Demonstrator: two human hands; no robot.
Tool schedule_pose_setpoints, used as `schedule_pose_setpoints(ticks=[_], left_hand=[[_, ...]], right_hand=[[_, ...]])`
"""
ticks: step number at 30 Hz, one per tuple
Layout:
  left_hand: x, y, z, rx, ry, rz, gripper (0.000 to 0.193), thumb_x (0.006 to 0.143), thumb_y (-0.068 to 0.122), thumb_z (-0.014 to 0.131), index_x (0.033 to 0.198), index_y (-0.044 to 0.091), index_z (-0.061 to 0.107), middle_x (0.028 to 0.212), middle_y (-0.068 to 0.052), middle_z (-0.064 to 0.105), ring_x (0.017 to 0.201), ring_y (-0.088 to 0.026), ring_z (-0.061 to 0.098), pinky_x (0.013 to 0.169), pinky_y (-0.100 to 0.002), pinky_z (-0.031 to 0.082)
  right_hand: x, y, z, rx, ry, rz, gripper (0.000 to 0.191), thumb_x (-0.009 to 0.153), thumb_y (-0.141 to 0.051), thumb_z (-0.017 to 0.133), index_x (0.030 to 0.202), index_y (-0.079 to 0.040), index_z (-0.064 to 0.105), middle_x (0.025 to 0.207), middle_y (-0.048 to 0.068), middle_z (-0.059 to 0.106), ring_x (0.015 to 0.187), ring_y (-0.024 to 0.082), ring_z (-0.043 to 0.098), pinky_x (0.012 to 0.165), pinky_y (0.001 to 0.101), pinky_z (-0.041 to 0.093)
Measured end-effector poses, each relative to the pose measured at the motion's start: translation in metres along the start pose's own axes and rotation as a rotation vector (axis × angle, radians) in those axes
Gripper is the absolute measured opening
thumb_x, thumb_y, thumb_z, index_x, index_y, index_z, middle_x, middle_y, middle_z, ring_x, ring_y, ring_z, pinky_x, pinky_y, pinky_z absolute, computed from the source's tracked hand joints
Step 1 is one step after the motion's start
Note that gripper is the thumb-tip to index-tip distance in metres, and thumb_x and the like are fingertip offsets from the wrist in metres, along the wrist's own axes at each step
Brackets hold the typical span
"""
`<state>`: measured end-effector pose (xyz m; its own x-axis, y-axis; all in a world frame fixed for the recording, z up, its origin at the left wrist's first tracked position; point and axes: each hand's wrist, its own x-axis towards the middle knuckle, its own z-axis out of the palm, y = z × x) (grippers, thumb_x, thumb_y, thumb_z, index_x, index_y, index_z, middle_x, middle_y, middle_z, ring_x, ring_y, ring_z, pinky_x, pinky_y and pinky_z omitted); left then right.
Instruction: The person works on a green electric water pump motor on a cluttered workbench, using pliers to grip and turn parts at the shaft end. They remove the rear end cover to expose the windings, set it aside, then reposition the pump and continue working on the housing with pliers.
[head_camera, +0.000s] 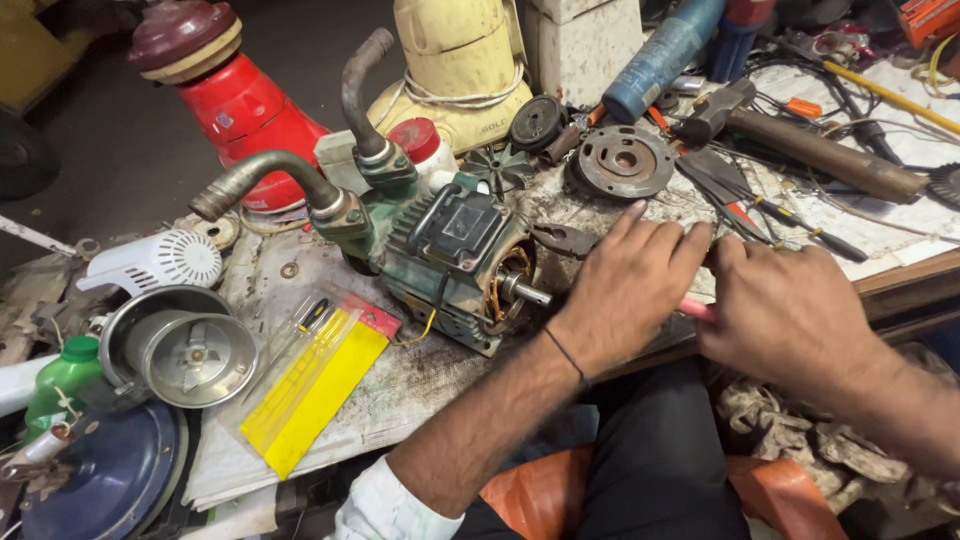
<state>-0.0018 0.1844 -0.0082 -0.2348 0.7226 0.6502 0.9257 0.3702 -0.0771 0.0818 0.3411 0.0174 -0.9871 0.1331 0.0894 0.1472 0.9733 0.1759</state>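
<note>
A green electric pump motor (450, 255) with two bent grey pipes lies on the cluttered workbench, its open end and bare shaft (522, 291) facing my hands. My left hand (625, 285) rests just right of the shaft, fingers stretched toward the bench's far side. My right hand (785, 305) sits beside it, curled around a thin pink-handled tool (697, 309) that pokes out between the two hands. Dark pliers (562, 239) lie just beyond my left hand. What the tool's tip touches is hidden.
A yellow plastic packet (310, 390) lies at the front left beside a steel mixer jar (185, 350) and a green bottle (62, 380). A round metal end plate (625, 160), screwdrivers, a hammer (800, 145), a blue can (660, 55) and red and cream appliances crowd the back.
</note>
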Motion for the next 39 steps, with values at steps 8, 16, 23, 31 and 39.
schedule_pose_setpoints(ticks=[8, 16, 23, 31, 39], left_hand=[[-0.007, 0.001, 0.037, 0.177, 0.352, 0.116, 0.031, 0.106, 0.025, 0.059, 0.128, 0.003, 0.055, 0.111, -0.01, 0.058, 0.107, -0.027, 0.06, 0.103, -0.043, 0.046], [0.007, -0.01, 0.045, 0.147, 0.288, 0.131, 0.013, 0.099, 0.02, 0.063, 0.096, 0.011, 0.055, 0.085, -0.002, 0.052, 0.08, -0.02, 0.057, 0.068, -0.037, 0.043], [0.018, -0.006, 0.041, 0.097, 0.217, 0.042, 0.007, 0.093, 0.015, 0.064, 0.096, 0.012, 0.057, 0.084, -0.003, 0.056, 0.08, -0.02, 0.06, 0.068, -0.035, 0.048], [0.001, 0.008, 0.011, 0.113, 0.165, -0.003, 0.04, 0.095, 0.018, 0.062, 0.132, 0.0, 0.06, 0.111, -0.009, 0.06, 0.103, -0.022, 0.06, 0.095, -0.034, 0.05], [-0.004, -0.006, 0.023, 0.194, 0.325, 0.194, 0.021, 0.101, 0.021, 0.061, 0.115, 0.005, 0.058, 0.096, -0.007, 0.056, 0.089, -0.023, 0.058, 0.081, -0.04, 0.048]], right_hand=[[0.041, 0.042, 0.052, 0.92, -0.522, 0.107, 0.032, 0.079, -0.027, 0.068, 0.101, -0.003, 0.067, 0.082, 0.018, 0.07, 0.075, 0.028, 0.066, 0.07, 0.0412, 0.054], [0.038, 0.056, 0.03, 0.359, -0.263, -0.024, 0.058, 0.084, -0.051, 0.074, 0.114, -0.003, 0.058, 0.073, 0.007, 0.067, 0.068, 0.023, 0.069, 0.063, 0.0344, 0.053], [-0.022, -0.01, 0.014, -0.298, 0.645, -0.018, 0.067, 0.078, -0.049, 0.075, 0.127, -0.004, 0.063, 0.097, 0.005, 0.068, 0.089, 0.019, 0.068, 0.084, 0.0387, 0.048], [0.003, 0.01, 0.025, -0.022, 0.154, 0.011, 0.048, 0.065, -0.046, 0.079, 0.096, -0.01, 0.069, 0.071, 0.005, 0.07, 0.07, 0.023, 0.073, 0.069, 0.0326, 0.047], [0.058, 0.061, 0.073, 1.033, -0.777, 0.101, 0.041, 0.072, -0.03, 0.073, 0.105, -0.006, 0.069, 0.082, 0.006, 0.063, 0.075, 0.018, 0.055, 0.068, 0.0374, 0.047]])
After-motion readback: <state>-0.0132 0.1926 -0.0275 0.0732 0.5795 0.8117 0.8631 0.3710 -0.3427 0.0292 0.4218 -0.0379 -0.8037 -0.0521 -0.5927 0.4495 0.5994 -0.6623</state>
